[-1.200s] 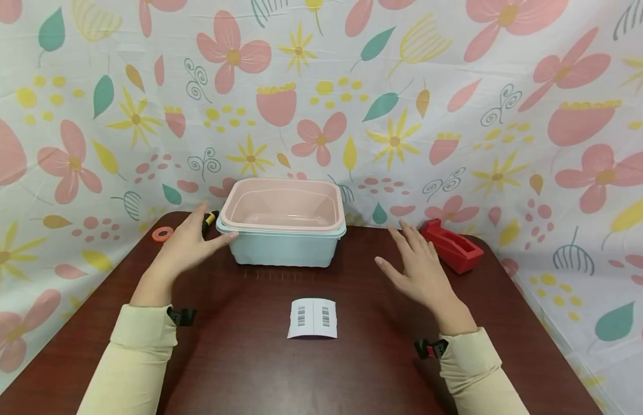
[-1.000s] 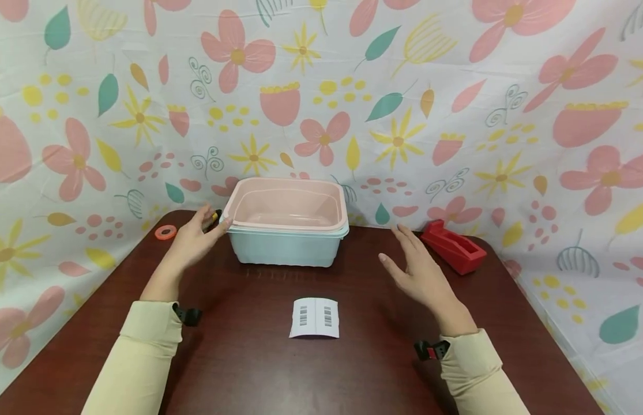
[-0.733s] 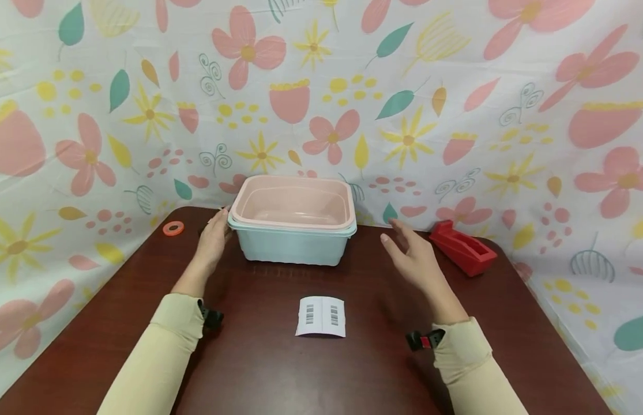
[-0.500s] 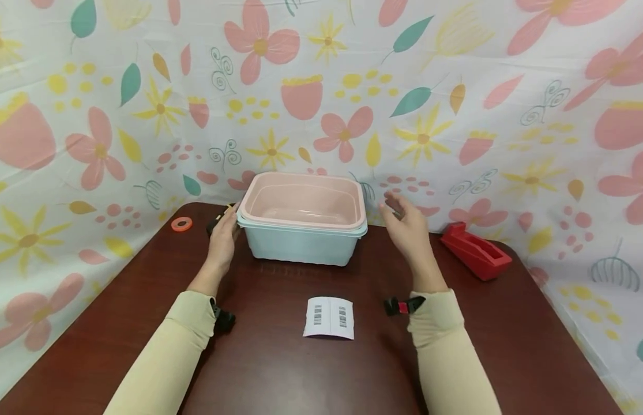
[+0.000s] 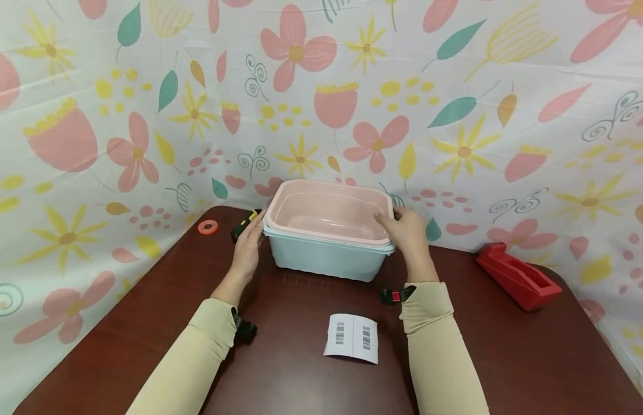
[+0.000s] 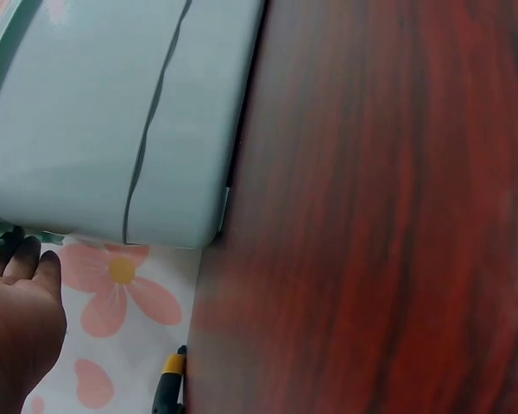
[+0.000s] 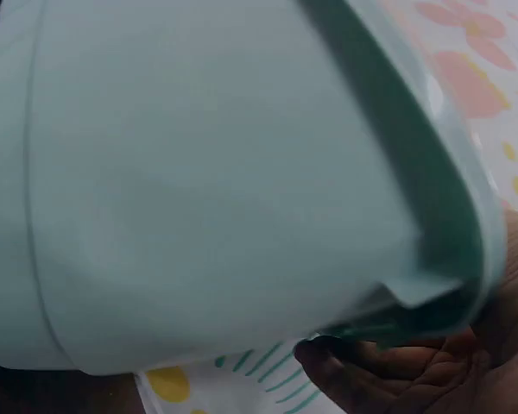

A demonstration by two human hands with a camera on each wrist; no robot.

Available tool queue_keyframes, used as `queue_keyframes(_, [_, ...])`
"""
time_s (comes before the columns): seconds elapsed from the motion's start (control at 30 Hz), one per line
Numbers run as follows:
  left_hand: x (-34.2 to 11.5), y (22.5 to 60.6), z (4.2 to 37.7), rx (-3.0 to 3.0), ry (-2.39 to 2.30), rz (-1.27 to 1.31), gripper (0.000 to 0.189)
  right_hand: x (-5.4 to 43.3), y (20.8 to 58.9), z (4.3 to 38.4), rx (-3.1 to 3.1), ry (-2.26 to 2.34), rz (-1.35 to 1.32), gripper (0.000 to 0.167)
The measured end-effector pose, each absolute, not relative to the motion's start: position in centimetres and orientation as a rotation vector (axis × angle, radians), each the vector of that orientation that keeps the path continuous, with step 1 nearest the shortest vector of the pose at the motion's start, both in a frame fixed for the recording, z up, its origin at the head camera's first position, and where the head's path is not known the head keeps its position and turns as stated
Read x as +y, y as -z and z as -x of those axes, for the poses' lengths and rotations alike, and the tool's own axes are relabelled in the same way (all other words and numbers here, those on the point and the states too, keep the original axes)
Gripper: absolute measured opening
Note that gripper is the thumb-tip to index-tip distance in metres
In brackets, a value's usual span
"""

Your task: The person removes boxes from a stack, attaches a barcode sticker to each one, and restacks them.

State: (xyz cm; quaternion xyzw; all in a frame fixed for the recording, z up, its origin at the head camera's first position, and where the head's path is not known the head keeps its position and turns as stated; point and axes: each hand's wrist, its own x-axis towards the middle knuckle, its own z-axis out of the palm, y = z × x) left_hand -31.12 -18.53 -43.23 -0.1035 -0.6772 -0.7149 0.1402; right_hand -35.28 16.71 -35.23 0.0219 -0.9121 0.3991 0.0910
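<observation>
A pink plastic tub (image 5: 328, 216) sits nested in a light blue plastic tub (image 5: 326, 256) at the back of the table. At its right end my right hand (image 5: 409, 233) grips the rim, thumb over the pink edge and the other fingers bent under the blue rim (image 7: 492, 224), as the right wrist view shows. My left hand (image 5: 247, 251) lies along the left end with its fingers nearly straight. In the left wrist view, the fingertips (image 6: 47, 263) are right at the blue rim's underside. The left thumb is mostly hidden.
A white paper with two barcodes (image 5: 352, 338) lies in front of the tubs. To the left are a black and yellow tool (image 5: 243, 225) and an orange tape roll (image 5: 207, 226). A red tape dispenser (image 5: 518, 276) stands right. Floral cloth (image 5: 378, 86) hangs behind the table.
My left hand has moved right to the tubs' left end. My right hand has swung left and taken hold of the right rim. The head view has turned rightward.
</observation>
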Motion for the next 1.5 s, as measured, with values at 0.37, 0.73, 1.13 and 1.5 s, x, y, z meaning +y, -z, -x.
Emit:
queue_keyframes(0.37, [-18.5, 43.2, 31.0, -1.948, 2.053, 0.318, 0.049, 16.2, 35.6, 35.2, -2.667, -1.031, -0.064, 0.042])
queue_keyframes(0.73, [-18.3, 42.8, 30.6, -1.928, 2.090, 0.306, 0.047, 15.9, 35.8, 35.1, -2.577, -1.018, -0.054, 0.042])
queue_keyframes(1.13, [-18.1, 43.2, 30.7, -1.814, 2.168, 0.296, 0.046, 15.4, 35.1, 34.8, -2.347, -1.034, -0.079, 0.037])
queue_keyframes(1.5, [-17.9, 43.2, 30.7, -1.761, 2.249, 0.290, 0.046, 16.3, 34.6, 34.7, -2.393, -1.468, -0.040, 0.047])
